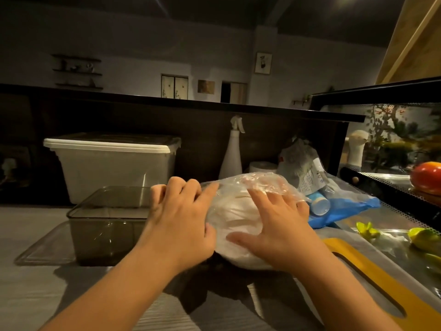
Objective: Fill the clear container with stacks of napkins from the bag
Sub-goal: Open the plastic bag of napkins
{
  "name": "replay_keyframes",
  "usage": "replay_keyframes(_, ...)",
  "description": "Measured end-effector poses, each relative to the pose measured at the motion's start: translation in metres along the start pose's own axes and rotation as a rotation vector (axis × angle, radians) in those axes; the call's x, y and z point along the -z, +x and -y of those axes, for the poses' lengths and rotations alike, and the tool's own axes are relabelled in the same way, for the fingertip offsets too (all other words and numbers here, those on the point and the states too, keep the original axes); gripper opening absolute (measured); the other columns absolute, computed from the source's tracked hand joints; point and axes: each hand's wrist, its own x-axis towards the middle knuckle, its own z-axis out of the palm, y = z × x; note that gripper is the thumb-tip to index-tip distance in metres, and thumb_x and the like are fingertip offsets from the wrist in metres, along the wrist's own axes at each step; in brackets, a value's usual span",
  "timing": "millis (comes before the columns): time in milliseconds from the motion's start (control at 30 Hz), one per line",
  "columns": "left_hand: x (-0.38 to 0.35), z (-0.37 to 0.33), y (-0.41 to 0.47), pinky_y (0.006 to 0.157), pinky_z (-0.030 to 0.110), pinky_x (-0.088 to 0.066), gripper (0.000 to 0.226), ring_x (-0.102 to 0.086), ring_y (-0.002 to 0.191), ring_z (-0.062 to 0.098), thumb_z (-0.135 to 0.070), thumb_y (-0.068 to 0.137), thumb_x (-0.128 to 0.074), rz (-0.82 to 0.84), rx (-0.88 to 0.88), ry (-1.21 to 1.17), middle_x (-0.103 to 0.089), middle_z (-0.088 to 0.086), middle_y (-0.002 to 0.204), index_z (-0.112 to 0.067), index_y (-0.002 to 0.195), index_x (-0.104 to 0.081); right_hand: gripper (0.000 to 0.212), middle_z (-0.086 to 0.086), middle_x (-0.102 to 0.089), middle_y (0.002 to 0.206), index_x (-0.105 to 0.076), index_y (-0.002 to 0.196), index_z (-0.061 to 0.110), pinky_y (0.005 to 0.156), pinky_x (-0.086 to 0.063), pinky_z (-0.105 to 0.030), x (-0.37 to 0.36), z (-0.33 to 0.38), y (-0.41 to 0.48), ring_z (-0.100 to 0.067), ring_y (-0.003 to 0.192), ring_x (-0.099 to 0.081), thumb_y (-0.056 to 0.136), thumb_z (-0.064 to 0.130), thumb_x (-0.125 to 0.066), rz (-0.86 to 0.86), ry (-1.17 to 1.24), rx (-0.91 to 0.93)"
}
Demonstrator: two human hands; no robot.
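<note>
Tearing risk: the thin bag (260, 185) may be split, and napkins (236, 218) spilled on the desk (35, 295), if pulled hard.
Left hand (181, 218): fingers curled round the bag's side nearest the clear container (107, 225).
Right hand (279, 225): fingers spread flat, pressed on the bag.
Bag: laid just beside the container.

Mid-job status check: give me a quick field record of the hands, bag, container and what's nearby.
left hand: grips the bag's left side
right hand: fingers spread flat on the bag
bag: clear plastic, white napkins inside
clear container: open, left of the bag, no napkins seen inside
behind: white-lidded bin, spray bottle
right: yellow cutting board
</note>
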Motion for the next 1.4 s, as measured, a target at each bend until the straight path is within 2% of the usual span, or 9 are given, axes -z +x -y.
replay_keyframes(167,0.008,-0.002,0.004,0.106,0.042,-0.019,0.099,-0.014,0.128,0.022,-0.050,0.075,-0.043,0.130,0.125,0.044,-0.013,0.000,0.135,-0.029,0.155,0.010,0.035,0.017,-0.065,0.121,-0.066,0.117,0.039,0.091,-0.024,-0.037,0.007,0.004,0.000,-0.015,0.123,-0.045,0.089,0.059,-0.058,-0.351,-0.066,-0.014)
replay_keyframes(300,0.009,0.003,0.005,0.106,0.046,-0.029,0.127,-0.013,0.132,0.028,-0.038,0.069,-0.081,0.129,0.169,0.099,-0.007,0.008,0.148,-0.023,0.154,0.013,0.017,0.011,-0.069,0.078,-0.073,0.093,0.031,0.072,-0.039,-0.030,0.023,0.024,-0.004,-0.013,0.078,-0.055,0.093,0.040,-0.059,-0.476,-0.266,0.091)
replay_keyframes(433,0.004,0.001,0.004,0.080,0.037,-0.048,0.096,-0.039,0.110,0.023,-0.027,0.045,-0.095,-0.119,-0.036,-0.204,-0.046,0.007,0.124,-0.025,0.128,-0.047,0.021,0.009,-0.071,0.088,-0.072,0.101,0.033,0.063,-0.051,-0.024,0.035,0.044,0.010,-0.011,0.073,-0.062,0.098,0.039,-0.052,-0.273,-0.058,0.137)
replay_keyframes(600,0.010,-0.009,-0.004,0.080,0.016,-0.033,0.043,-0.036,0.101,0.003,-0.033,0.090,-0.062,-0.025,-0.078,-0.447,-0.043,-0.018,0.112,-0.045,0.112,-0.028,0.025,0.017,-0.068,0.088,-0.072,0.088,0.035,0.061,-0.052,-0.014,0.016,0.032,0.042,-0.002,0.069,-0.062,0.091,0.014,-0.060,-0.210,0.355,0.075)
replay_keyframes(767,0.007,-0.007,0.002,0.117,0.044,0.006,0.066,0.006,0.150,0.013,-0.068,0.087,-0.046,0.148,-0.081,-0.137,-0.028,-0.016,0.157,-0.042,0.145,-0.026,0.009,0.016,-0.069,0.092,-0.071,0.096,0.033,0.080,-0.054,-0.025,-0.008,0.002,0.043,-0.002,0.085,-0.062,0.091,0.029,-0.064,-0.261,0.276,0.081)
replay_keyframes(1067,0.006,0.006,0.005,0.114,0.064,0.016,0.094,0.044,0.139,0.026,-0.061,0.080,-0.044,0.318,0.133,0.072,0.038,0.004,0.157,-0.030,0.157,0.001,0.067,0.020,-0.033,0.149,-0.033,0.135,0.058,0.104,-0.041,-0.033,-0.007,-0.013,0.028,-0.009,0.128,-0.039,0.080,0.054,-0.071,0.127,0.254,0.147)
replay_keyframes(1233,0.007,0.004,0.005,0.117,0.057,-0.005,0.066,0.010,0.149,0.024,-0.049,0.081,-0.050,0.105,0.135,-0.094,-0.007,0.003,0.163,-0.037,0.144,-0.037,0.039,0.016,-0.052,0.133,-0.050,0.127,0.044,0.101,-0.042,-0.027,-0.008,-0.015,0.033,-0.008,0.119,-0.047,0.093,0.028,-0.059,-0.166,0.122,0.109)
replay_keyframes(1300,0.006,0.003,0.004,0.111,0.045,-0.022,0.052,-0.020,0.143,0.021,-0.040,0.075,-0.054,-0.023,0.021,-0.238,-0.040,-0.002,0.147,-0.033,0.127,-0.056,0.034,0.016,-0.057,0.124,-0.051,0.124,0.043,0.094,-0.039,-0.025,-0.008,-0.015,0.034,-0.009,0.118,-0.047,0.093,0.031,-0.060,-0.227,0.047,0.118)
replay_keyframes(1400,0.001,-0.005,0.001,0.104,0.032,-0.023,0.042,-0.036,0.132,0.013,-0.038,0.074,-0.053,-0.019,-0.178,-0.324,-0.048,-0.012,0.131,-0.034,0.116,-0.057,0.030,0.019,-0.063,0.120,-0.060,0.125,0.041,0.090,-0.031,-0.024,-0.015,-0.014,0.035,-0.009,0.120,-0.048,0.095,0.035,-0.057,-0.249,-0.042,0.183)
